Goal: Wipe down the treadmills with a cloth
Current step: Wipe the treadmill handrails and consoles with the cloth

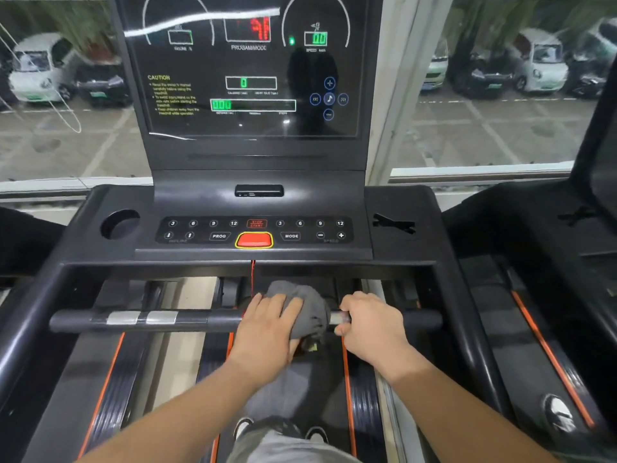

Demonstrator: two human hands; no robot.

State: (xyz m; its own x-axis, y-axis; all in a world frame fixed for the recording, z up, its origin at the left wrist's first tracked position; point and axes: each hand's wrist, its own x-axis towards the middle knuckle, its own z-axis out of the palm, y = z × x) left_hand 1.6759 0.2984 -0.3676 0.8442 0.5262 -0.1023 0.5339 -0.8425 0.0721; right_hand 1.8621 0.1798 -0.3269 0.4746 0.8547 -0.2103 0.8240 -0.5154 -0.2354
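On the left-right handlebar (187,320), left hand (267,324) grips cloth (312,304).

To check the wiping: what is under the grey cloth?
The cloth drapes over the crossbar, gripped by the left hand. The bar part beneath it is hidden.

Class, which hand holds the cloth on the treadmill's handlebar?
The left hand grips the cloth on the bar; the right hand grips bare bar beside it.

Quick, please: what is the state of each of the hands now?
Left hand: grips the grey cloth against the handlebar.
Right hand: grips the handlebar, no cloth.
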